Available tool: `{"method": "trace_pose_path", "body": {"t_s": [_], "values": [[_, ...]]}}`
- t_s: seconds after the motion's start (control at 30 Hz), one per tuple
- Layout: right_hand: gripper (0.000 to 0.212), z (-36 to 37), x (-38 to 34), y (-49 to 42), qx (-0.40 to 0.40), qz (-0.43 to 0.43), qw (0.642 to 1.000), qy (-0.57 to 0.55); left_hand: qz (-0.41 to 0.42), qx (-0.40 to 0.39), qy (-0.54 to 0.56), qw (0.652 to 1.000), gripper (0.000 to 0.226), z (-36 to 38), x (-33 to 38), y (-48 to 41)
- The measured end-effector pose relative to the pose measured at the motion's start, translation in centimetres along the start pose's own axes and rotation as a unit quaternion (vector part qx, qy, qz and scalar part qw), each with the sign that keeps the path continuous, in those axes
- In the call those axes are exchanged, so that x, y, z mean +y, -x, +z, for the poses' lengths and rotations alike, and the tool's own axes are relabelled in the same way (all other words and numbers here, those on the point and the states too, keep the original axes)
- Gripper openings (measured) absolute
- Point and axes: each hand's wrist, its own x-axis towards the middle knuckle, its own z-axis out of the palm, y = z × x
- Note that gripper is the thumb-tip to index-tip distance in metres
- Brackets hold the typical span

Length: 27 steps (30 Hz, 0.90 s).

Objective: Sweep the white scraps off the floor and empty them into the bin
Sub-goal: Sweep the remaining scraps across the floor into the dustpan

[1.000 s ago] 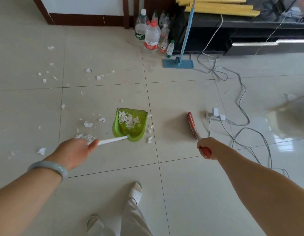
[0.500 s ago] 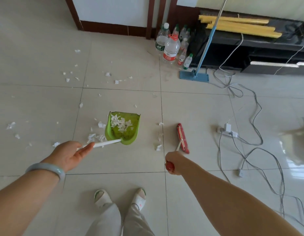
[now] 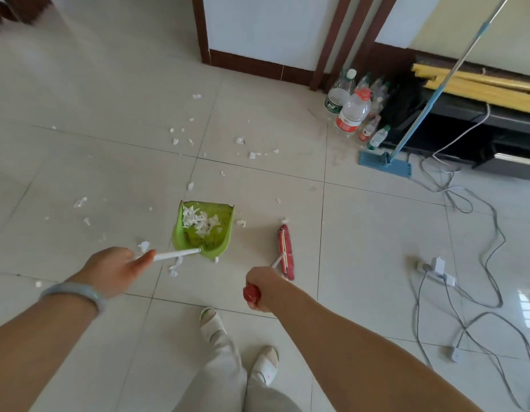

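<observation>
White scraps (image 3: 177, 140) lie scattered on the floor (image 3: 376, 233), the left hand (image 3: 113, 270) grips the green dustpan (image 3: 203, 230), already holding some, and the right hand (image 3: 265, 288) clasps the red broom (image 3: 285, 251); much sweeping remains, no bin in view.

I'm looking into a home: tiled floor (image 3: 376, 233), bottles (image 3: 351, 114) and mop (image 3: 385, 163) beyond my right hand (image 3: 263, 288), cables (image 3: 465, 292) trailing beside it.
</observation>
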Motion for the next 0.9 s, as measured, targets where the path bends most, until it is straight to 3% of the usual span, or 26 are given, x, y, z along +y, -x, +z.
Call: {"method": "trace_pose_path", "body": {"t_s": [0.23,0.37,0.43,0.6,0.9], "values": [[0.024,11.2,-4.8,0.7,-0.025,0.029,0.999,0.0,0.009,0.056,0.001,0.998,0.059,-3.7,-6.3,-3.7],[0.026,14.6,-7.0,1.8,-0.028,0.02,0.999,-0.02,0.013,0.075,-0.012,0.997,0.052,-5.3,-9.3,-5.5],[0.027,15.3,-7.6,2.1,-0.023,0.007,0.999,-0.022,0.006,0.073,-0.02,0.997,0.058,-5.8,-10.4,-6.4],[0.025,14.5,-8.0,1.6,0.002,-0.021,1.0,-0.013,0.004,0.057,-0.032,0.998,0.056,-7.3,-11.2,-7.7],[0.018,5.3,-9.3,0.1,0.081,-0.05,0.995,0.03,0.007,0.049,-0.039,0.998,0.055,-7.3,-7.6,-8.7]]}}
